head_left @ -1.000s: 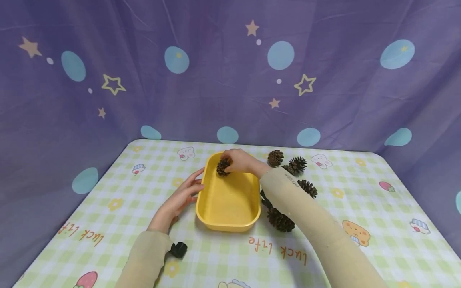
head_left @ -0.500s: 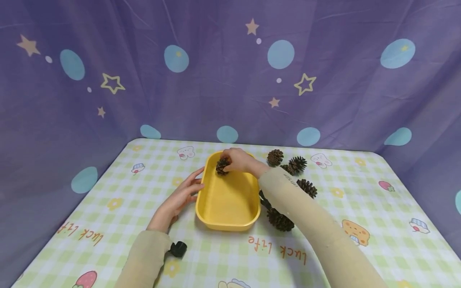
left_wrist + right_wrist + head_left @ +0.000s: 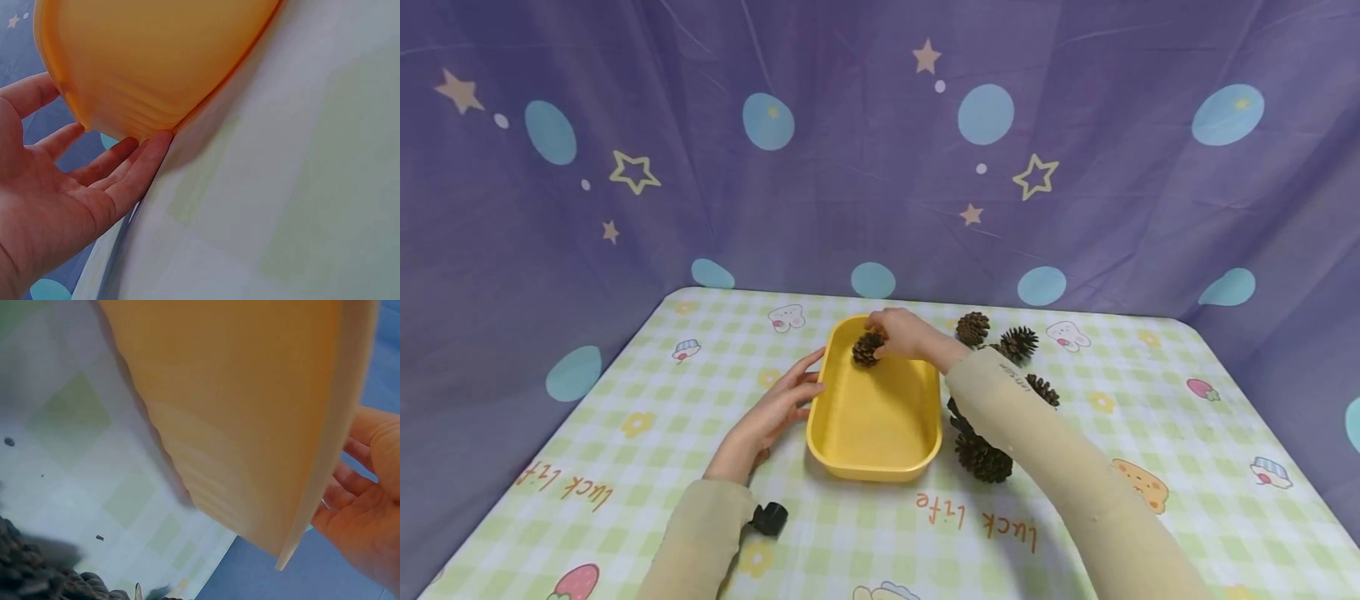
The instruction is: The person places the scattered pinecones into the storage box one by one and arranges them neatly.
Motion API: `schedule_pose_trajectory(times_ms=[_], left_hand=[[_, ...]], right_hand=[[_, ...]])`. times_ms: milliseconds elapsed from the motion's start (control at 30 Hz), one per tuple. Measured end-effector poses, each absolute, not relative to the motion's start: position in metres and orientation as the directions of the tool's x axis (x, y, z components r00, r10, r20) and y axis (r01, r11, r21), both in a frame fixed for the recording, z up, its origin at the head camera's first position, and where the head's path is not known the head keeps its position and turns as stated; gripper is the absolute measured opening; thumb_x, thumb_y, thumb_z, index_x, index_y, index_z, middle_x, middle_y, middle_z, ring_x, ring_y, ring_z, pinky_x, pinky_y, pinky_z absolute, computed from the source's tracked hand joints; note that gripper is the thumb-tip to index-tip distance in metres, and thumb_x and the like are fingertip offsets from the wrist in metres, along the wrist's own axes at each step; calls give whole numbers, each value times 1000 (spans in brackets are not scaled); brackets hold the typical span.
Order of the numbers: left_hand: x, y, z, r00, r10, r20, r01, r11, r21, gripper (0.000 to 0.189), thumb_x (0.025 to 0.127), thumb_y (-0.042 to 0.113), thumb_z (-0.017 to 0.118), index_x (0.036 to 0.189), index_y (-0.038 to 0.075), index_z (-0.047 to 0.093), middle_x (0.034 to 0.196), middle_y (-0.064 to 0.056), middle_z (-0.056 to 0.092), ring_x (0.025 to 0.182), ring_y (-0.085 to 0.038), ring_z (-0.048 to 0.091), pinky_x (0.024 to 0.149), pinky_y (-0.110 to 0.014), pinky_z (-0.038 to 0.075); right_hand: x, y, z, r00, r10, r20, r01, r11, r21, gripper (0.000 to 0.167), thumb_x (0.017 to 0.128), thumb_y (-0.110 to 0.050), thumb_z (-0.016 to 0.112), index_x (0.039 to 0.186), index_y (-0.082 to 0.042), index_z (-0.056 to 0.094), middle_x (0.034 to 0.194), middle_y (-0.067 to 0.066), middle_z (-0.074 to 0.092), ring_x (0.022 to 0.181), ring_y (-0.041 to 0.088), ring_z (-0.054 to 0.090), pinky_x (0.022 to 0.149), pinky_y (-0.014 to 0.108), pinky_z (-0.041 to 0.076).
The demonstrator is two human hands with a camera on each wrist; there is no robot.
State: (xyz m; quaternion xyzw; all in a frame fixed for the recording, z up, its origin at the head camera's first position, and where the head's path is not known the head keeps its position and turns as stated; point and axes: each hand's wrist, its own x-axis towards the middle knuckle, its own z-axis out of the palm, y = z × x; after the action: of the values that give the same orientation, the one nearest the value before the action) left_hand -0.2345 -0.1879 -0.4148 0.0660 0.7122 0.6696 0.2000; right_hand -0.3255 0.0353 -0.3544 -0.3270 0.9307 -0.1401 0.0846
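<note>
A yellow plastic tub (image 3: 876,433) stands in the middle of the table. Against its left outer side rest the extended fingers of my left hand (image 3: 778,407); the left wrist view shows the fingertips touching the tub wall. My right hand (image 3: 906,335) reaches over the right rim to the far left part of the tub. There its thumb and fingers pinch the right side of a brown pine cone (image 3: 867,350). In the right wrist view the tub wall hides those fingertips and the cone.
Several pine cones (image 3: 983,457) lie right of the tub, some partly under my right forearm; others, such as one pine cone (image 3: 973,328), lie farther back. A checked tablecloth (image 3: 647,367) covers the table. A purple curtain (image 3: 880,242) hangs behind.
My right hand has shifted slightly right, and more of the pine cone shows beside its fingers. The left hand and tub have stayed in place.
</note>
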Motion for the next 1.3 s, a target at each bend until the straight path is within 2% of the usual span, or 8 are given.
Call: schedule_pose_trajectory(times_ms=[300,500,800,1300], left_hand=[[-233,-190,-417,-908,376,-183,-162,86,983,61,93,26,50,145,32,18,142,-15,31,128,-34,36,98,-47,40],[-233,-189,-418,-910,368,-193,-175,81,981,61,92,28,52,145,33,20,141,-15,32,126,-35,37,97,-46,41],[-228,-187,-412,-907,379,-186,-168,80,983,61,94,21,48,146,30,16,142,-17,29,128,-35,35,98,-48,40],[-233,-190,-416,-908,383,-169,-153,73,986,60,93,25,50,145,33,20,141,-15,32,127,-33,37,97,-47,40]], right_hand=[[-323,36,-358,-769,-633,-88,-580,749,-319,44,82,-15,67,123,-5,53,118,10,58,107,22,54,94,32,43],[-321,33,-359,-775,-627,-85,-576,754,-315,43,82,-16,67,122,-6,55,118,9,58,107,22,54,93,32,44],[-320,31,-361,-782,-616,-95,-563,763,-317,43,82,-17,68,122,-8,55,118,8,58,108,21,54,94,32,44],[-323,34,-356,-772,-631,-71,-586,752,-303,41,81,-14,69,119,-7,56,115,9,60,107,22,55,93,32,44]])
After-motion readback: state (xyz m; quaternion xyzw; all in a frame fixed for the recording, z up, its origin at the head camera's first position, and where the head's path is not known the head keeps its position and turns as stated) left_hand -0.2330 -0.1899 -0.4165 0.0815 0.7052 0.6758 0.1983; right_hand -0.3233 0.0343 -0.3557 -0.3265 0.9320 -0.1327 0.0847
